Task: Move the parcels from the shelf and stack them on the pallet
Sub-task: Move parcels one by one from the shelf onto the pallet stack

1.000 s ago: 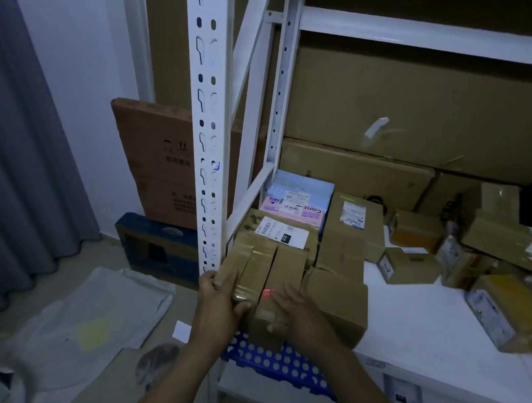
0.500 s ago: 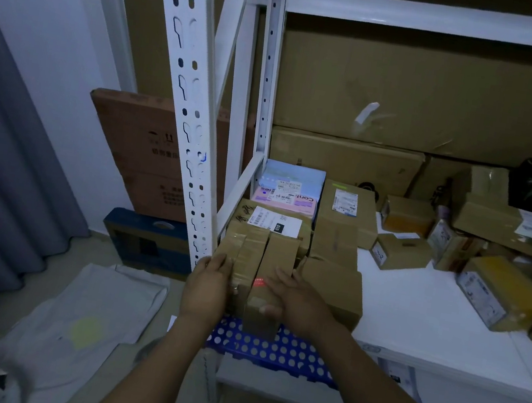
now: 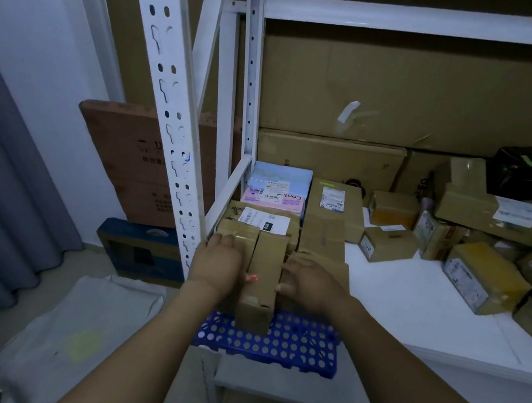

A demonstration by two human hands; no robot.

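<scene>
the person's left hand (image 3: 217,263) and right hand (image 3: 309,283) are bare. the left forearm (image 3: 147,339) and right forearm (image 3: 404,377) are bare too along all the length that shows, from the wrists to the lower edge of the view. both arms look smooth and full, with wide wrists. the light is dim, so finer marks cannot be made out. 1 small red-pink glow (image 3: 251,278) sits at the inner edge of the left hand; whether it is worn or only light, i cannot tell.

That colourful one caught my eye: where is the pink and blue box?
Head view, left of centre: the pink and blue box lies at the back of the parcel stack, between the white shelf post and a labelled brown parcel.
</scene>
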